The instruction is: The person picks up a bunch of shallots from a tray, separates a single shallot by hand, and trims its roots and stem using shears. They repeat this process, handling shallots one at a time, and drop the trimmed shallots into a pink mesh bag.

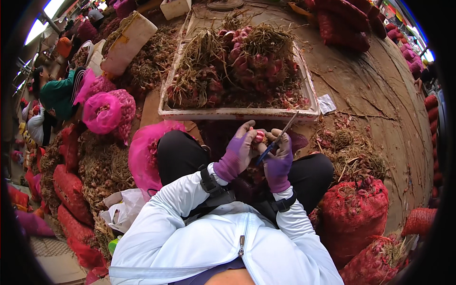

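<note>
Both of my hands wear purple gloves with greyish fingers and meet above my lap. My left hand (240, 149) is closed around a small red shallot (259, 137), held between thumb and fingers. Close beside it, my right hand (280, 154) grips a tool with a thin grey blade (288, 124) and a blue handle. The blade slants up and right past my fingers; whether it is a knife or scissors I cannot tell. Just beyond my hands lies a shallow white tray (237, 115) with bunches of shallots (256, 59) and their dried stalks.
A pink mesh bag (142, 156) rests against my left knee. Full red mesh sacks (354, 221) stand at my right, near a heap of dry stalks (356, 154). A white foam box (129, 43) tilts at the far left. Another person (57, 92) sits at the left.
</note>
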A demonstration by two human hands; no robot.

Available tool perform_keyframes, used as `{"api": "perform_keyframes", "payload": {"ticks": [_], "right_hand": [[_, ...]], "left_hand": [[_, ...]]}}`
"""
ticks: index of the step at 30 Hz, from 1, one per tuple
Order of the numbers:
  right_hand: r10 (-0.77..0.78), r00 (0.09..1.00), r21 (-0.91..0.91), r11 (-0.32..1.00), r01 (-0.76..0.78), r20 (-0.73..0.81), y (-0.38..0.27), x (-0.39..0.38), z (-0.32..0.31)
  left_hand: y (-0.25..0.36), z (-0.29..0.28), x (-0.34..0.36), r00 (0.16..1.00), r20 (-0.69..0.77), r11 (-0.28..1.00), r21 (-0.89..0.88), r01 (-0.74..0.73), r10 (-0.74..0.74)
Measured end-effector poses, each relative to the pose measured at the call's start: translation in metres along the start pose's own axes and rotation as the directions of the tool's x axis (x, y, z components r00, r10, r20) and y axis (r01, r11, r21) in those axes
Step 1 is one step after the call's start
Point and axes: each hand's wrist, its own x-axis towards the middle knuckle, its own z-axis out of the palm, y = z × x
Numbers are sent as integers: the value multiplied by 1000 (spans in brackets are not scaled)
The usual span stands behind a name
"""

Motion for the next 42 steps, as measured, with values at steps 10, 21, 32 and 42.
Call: {"api": "perform_keyframes", "payload": {"ticks": [10,21,32,42], "right_hand": [[244,968,313,925,-214,-58,-9,7,-7],[59,998,48,997,-57,-29,-2,-5,-2],[-116,973,-514,833,205,201,-14,-7,-26],[-130,958,-782,555,284,256,-3,-15,-22]], "left_hand": [[-7,-13,4,997,62,977,202,-63,51],[-1,1,0,998,59,923,383,-49,29],[25,-16,23,1000,-4,997,-69,17,-17],[42,0,14,992,-105,989,140,-51,66]]}}
